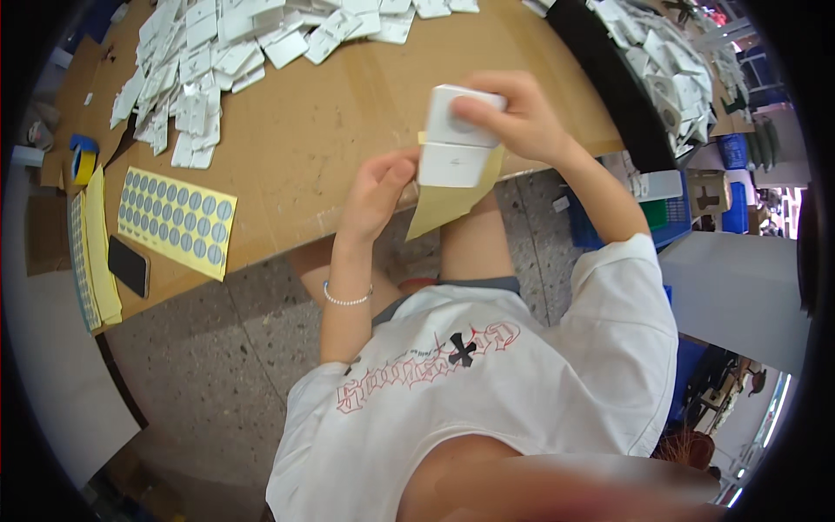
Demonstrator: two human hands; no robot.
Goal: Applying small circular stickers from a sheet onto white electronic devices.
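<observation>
My right hand grips a white folded card, its thumb pressed on the upper of two panels near a round greyish patch. A crease runs between the panels, and small print marks the lower one. Behind the card hangs a yellow sheet, bent and reaching below the table edge. My left hand is closed at the left edge of the card and sheet. It seems to hold the sheet there, its fingertips partly hidden behind.
Many white cards are heaped at the far left. A black bin of similar pieces stands at right. On the brown table lie a yellow sheet of round grey stickers, a phone and tape rolls.
</observation>
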